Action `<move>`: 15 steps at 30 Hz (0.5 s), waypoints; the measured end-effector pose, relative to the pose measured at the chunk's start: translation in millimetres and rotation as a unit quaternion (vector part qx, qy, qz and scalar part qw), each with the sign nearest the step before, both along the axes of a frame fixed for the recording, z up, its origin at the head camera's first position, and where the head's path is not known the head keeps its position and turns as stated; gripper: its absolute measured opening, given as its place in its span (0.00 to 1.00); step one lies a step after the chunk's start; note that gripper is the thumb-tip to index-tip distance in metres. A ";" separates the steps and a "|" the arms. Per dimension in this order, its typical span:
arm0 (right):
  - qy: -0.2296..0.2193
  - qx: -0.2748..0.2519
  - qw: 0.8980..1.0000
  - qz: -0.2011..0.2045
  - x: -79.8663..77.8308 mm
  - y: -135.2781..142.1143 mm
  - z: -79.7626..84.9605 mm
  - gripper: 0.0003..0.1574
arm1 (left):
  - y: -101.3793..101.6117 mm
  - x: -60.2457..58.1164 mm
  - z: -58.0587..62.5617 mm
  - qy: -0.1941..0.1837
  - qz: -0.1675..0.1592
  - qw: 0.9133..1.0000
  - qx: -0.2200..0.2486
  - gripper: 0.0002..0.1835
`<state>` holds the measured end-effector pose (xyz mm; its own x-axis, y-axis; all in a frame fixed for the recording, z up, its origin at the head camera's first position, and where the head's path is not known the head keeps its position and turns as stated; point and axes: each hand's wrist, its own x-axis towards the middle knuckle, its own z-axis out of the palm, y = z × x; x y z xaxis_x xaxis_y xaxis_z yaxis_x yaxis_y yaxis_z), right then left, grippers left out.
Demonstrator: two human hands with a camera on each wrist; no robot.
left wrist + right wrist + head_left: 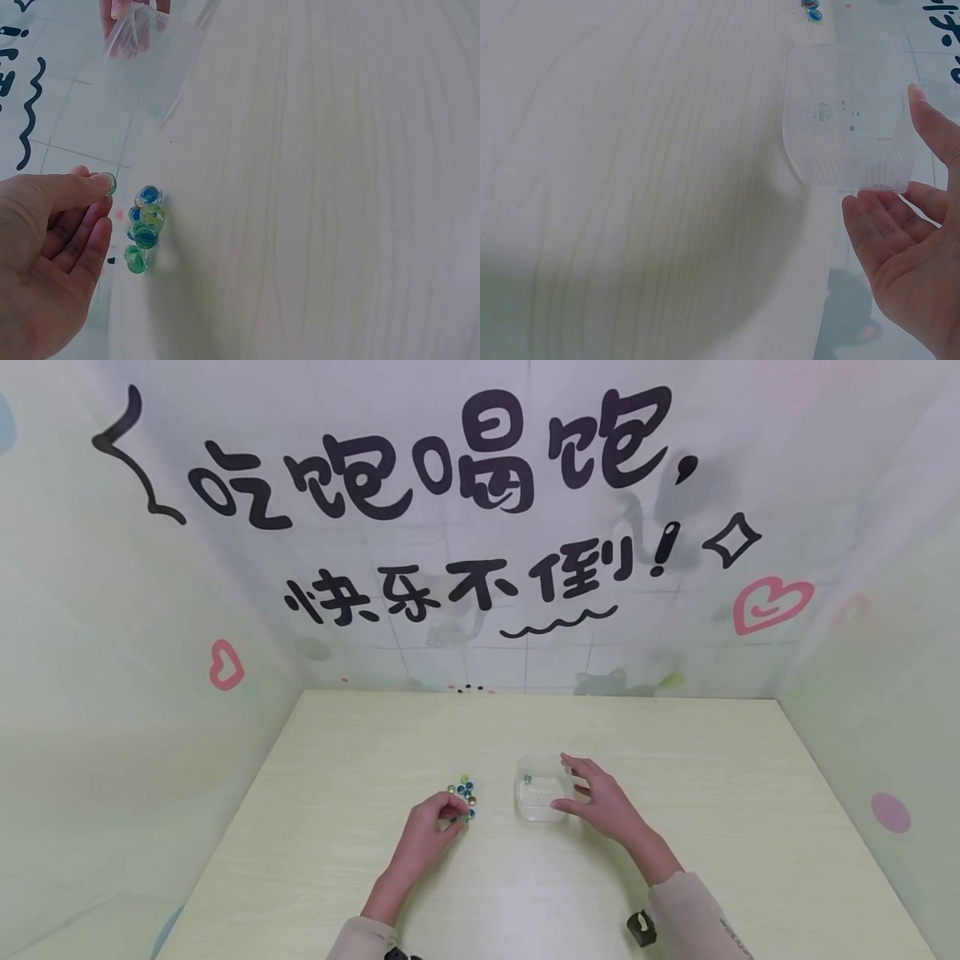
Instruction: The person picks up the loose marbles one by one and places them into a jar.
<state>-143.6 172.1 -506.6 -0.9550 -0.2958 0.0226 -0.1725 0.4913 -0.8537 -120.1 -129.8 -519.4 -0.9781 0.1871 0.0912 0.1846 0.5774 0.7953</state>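
Note:
Between thumb and forefinger, my left hand (pixel 431 828) pinches a green glass marble (pixel 112 184). Close beside those fingertips, a small cluster of marbles (pixel 145 235) in blue, green, yellow and brown lies on the table. My right hand (pixel 606 808) holds a clear plastic container (pixel 847 150) from its right side. The thumb is at the near part of the rim and the fingers are along the outer wall. Inside the container lies one greenish marble (pixel 527 779), also visible through the wall in the right wrist view.
The pale wood-grain table (pixel 337 777) carries the marbles left of the container. Printed cloth walls (pixel 480 652) with black lettering and pink hearts enclose its back and sides. A black strap piece (pixel 642 928) hangs by the right sleeve.

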 end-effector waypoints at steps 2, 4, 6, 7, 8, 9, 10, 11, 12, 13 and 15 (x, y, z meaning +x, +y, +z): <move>0.000 0.000 1.000 0.000 0.1 0.1 -0.1 0.50 | 0.2 -0.2 0.1 0.000 -0.002 1.000 0.002 0.12; 0.001 0.001 1.000 0.001 0.1 0.2 -0.3 0.50 | 0.5 -0.5 0.6 0.001 -0.005 1.000 0.003 0.11; 0.001 0.002 1.000 0.001 0.1 0.4 -0.6 0.50 | 0.9 -0.7 1.1 0.000 -0.006 1.000 0.005 0.11; 0.002 0.002 1.000 0.001 0.1 0.4 -0.7 0.50 | 1.2 -0.8 1.3 -0.001 -0.006 1.000 0.005 0.11; 0.002 0.003 1.000 0.001 0.1 0.5 -0.8 0.50 | 1.5 -0.8 1.7 -0.003 -0.007 1.000 0.006 0.11; 0.002 0.002 1.000 0.001 0.1 0.4 -0.8 0.50 | 1.7 -0.9 1.7 -0.001 -0.009 1.000 0.004 0.11; 0.002 0.003 1.000 0.000 0.1 0.4 -0.8 0.50 | 2.0 -1.2 1.8 -0.003 -0.008 1.000 0.005 0.11; 0.002 0.002 1.000 0.000 0.1 0.3 -0.8 0.50 | 2.3 -1.3 2.0 -0.002 -0.009 1.000 0.005 0.11; 0.001 0.003 1.000 0.000 0.1 0.2 -0.7 0.50 | 2.5 -1.4 2.1 -0.003 -0.009 1.000 0.004 0.11; 0.001 0.001 1.000 -0.001 0.0 0.0 -0.6 0.50 | 2.6 -1.4 2.4 0.001 -0.012 1.000 0.001 0.11; -0.001 -0.002 1.000 -0.002 -0.2 -0.4 -0.2 0.50 | 3.1 -1.4 3.4 0.001 -0.014 1.000 -0.001 0.11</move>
